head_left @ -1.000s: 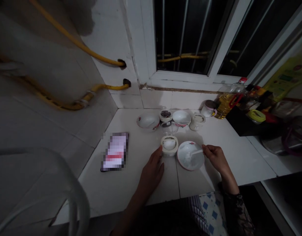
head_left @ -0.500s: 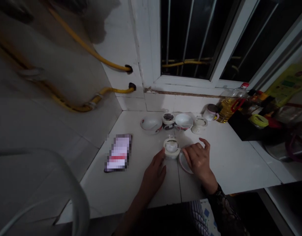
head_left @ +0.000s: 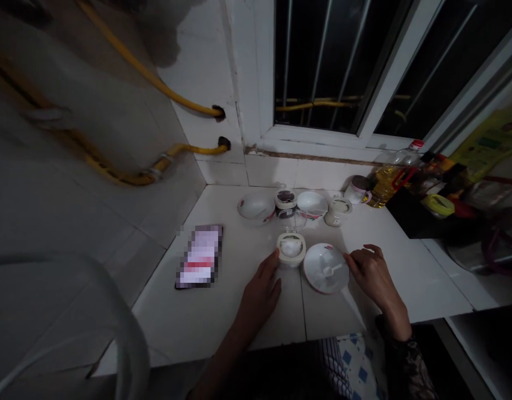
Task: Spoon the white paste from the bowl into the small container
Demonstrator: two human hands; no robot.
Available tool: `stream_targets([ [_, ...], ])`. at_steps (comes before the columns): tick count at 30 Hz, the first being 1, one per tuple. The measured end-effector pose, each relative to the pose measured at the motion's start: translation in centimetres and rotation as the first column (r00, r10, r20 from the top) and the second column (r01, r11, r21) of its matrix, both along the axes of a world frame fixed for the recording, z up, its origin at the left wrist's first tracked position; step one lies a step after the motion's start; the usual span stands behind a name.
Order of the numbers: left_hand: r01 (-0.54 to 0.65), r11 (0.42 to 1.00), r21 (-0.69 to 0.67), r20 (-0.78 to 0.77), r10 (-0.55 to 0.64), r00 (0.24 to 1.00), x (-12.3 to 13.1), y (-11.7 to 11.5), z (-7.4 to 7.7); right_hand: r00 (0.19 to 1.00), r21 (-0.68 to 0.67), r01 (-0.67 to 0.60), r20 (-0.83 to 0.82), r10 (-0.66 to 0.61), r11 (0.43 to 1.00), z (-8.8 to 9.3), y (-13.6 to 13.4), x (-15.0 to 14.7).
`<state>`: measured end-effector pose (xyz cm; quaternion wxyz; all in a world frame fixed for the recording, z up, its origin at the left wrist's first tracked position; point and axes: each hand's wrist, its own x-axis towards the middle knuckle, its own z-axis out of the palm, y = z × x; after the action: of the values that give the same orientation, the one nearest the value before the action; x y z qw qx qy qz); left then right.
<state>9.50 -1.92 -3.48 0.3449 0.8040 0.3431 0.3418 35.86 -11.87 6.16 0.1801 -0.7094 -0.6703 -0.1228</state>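
Note:
My left hand (head_left: 260, 283) rests on the counter, fingers apart, its fingertips at the left side of an open jar (head_left: 291, 248) of white contents. To the right of that jar stands a white bowl (head_left: 318, 284) with a small white spoon (head_left: 331, 270) over it. My right hand (head_left: 370, 275) is at the bowl's right edge, thumb and forefinger pinched together on the spoon's handle. Behind them are a second bowl (head_left: 256, 209), a dark-filled jar (head_left: 286, 201), a third bowl (head_left: 312, 205) and a closed jar (head_left: 338, 212).
A phone (head_left: 200, 256) lies on the left of the white counter (head_left: 260, 328). At the back right stand a mug (head_left: 357, 190), an oil bottle (head_left: 385, 183) and a black box (head_left: 414, 214) with condiments. Yellow pipes (head_left: 135, 178) run along the left wall.
My right hand has moved right, from beside the open jar to the bowl's right edge, with the spoon now over the bowl. The bowl shows more fully. My left hand has barely moved.

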Motion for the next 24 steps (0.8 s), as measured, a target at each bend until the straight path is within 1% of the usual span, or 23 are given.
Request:
stream_targets([
  [3,0.000,1.000,-0.019,-0.003,0.000,1.000,0.0,0.0,0.0,0.999,-0.043,-0.006,0.033,0.008,0.999,-0.5,0.0,-0.2],
  [5,0.002,1.000,-0.026,-0.003,-0.002,1.000,0.0,0.0,0.0,1.000,-0.063,-0.020,0.016,0.021,0.998,-0.8,0.4,-0.6],
  [9,-0.008,1.000,-0.012,-0.007,0.008,1.000,0.1,0.0,-0.1,0.994,-0.096,-0.084,-0.082,0.076,0.992,-1.2,1.2,-1.5],
  [14,-0.011,1.000,-0.005,-0.003,0.011,1.000,0.1,-0.1,-0.2,0.972,-0.103,-0.146,-0.198,0.123,0.984,-1.3,1.6,-1.9],
  [19,-0.012,1.000,-0.014,-0.009,0.011,1.000,0.1,-0.1,-0.1,0.949,-0.071,-0.128,-0.299,0.102,0.989,-1.6,1.8,-1.9],
  [24,-0.024,1.000,-0.008,-0.015,0.024,1.000,0.1,0.0,0.0,0.919,-0.030,-0.070,-0.392,0.053,0.997,-2.1,1.8,-1.7],
])
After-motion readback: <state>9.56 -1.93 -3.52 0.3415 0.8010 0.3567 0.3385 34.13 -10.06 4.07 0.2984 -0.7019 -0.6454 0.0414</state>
